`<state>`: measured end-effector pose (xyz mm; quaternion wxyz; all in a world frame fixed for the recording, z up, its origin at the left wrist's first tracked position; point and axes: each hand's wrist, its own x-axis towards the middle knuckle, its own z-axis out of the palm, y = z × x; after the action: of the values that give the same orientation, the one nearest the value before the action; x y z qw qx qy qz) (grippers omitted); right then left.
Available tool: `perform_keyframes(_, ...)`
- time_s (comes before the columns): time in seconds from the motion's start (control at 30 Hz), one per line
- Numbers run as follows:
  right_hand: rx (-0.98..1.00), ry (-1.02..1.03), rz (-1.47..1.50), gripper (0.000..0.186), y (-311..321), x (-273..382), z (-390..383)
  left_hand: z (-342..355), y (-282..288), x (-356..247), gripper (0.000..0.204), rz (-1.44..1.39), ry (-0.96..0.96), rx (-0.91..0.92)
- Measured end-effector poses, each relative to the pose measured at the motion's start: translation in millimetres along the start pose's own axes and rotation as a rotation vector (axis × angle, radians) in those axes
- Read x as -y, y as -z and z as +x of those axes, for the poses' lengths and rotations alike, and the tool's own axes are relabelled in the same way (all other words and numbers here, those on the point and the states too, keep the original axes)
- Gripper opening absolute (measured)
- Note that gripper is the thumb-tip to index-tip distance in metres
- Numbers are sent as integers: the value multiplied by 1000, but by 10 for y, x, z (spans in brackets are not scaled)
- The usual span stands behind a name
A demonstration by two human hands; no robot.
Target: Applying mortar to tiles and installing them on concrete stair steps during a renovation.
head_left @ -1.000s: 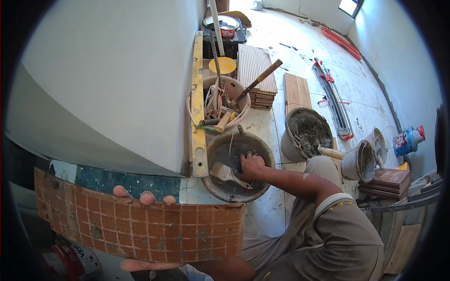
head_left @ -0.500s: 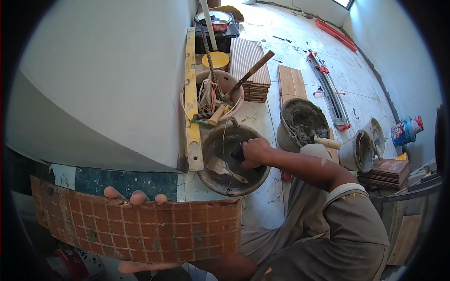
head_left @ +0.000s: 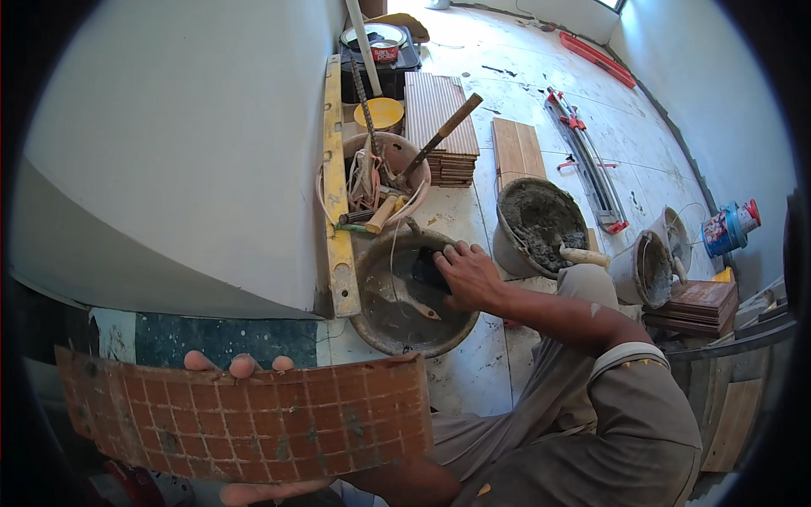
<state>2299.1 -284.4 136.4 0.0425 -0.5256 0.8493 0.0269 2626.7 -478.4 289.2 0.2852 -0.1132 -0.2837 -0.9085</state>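
A long reddish-brown tile strip (head_left: 152, 414), its gridded back spattered with cement, is gripped in my left hand (head_left: 241, 365), whose fingertips curl over the top edge while more fingers show beneath. My right hand (head_left: 469, 275) reaches over the round basin (head_left: 376, 334) of murky water, closed on a dark object (head_left: 427, 269), perhaps a sponge, near its inner right side. A pale tool with a wooden handle (head_left: 414, 308) lies partly under the water.
Along the left wall are a yellow level (head_left: 340, 270), tool bucket (head_left: 410, 152) and tile stack (head_left: 435, 110). Rightward are a mortar bucket (head_left: 511, 245), two smaller buckets (head_left: 634, 287), a tile cutter (head_left: 591, 169), a blue pail (head_left: 722, 237) and brown tiles (head_left: 701, 313).
My right hand has lifted the dark object from deeper in the water toward the basin's upper right. The tile strip in my left hand stays low, shifting slightly.
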Motion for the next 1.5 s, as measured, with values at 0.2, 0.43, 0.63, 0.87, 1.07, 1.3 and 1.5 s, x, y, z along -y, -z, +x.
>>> perform_keyframes(0.2, -19, -21, 81, 84, 68, -77, -74, 95, 54, -233, 74, 115, 156, 184)
perform_keyframes(0.43, -86, -122, 364, 88, 297, -352, -315, 218, 171, -185, 75, 105, 229, 311)
perform_keyframes(0.63, -211, -167, 413, 86, 638, -808, -584, 140, -3, 40, 74, 170, 109, 279)
perform_keyframes(0.87, -40, -417, 307, 90, 949, -1671, -915, 149, -88, 197, 75, 185, 42, 309)
perform_keyframes(1.07, -98, -383, -70, 87, 830, -2247, -1125, 178, -141, 332, 80, 244, -8, 273)
perform_keyframes(1.3, -118, -316, -315, 84, 631, -2518, -1157, 176, -216, 283, 80, 249, 48, 273)
perform_keyframes(1.5, -116, -322, -377, 81, 572, -2537, -1162, 92, -139, 249, 75, 236, 12, 314)
